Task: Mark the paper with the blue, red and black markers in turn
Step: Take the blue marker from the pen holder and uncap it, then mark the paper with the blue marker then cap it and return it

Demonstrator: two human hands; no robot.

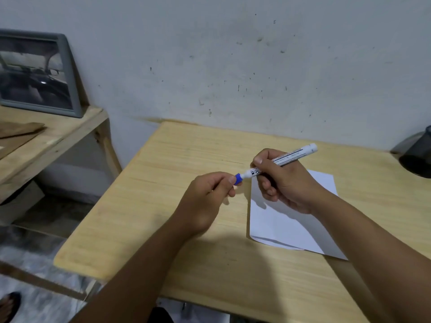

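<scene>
Left hand (207, 197): our fingers pinched closed, forearm pointing toward 1 o'clock.
Right hand (283, 180): curled in our fist-like grip, forearm toward 10 o'clock.

A white marker (283, 159) with a blue cap (238, 179) is held level between both hands; white paper (279, 220) lies flat beneath the right hand.

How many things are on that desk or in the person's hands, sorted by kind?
Markers: 1, the blue marker, barrel in the right hand, blue cap pinched by the left hand.
Paper sheets: 1, the white paper, no marks visible.
Dark containers: 1, the dark container at the desk's right edge, partly cut off.
Total: 3
</scene>
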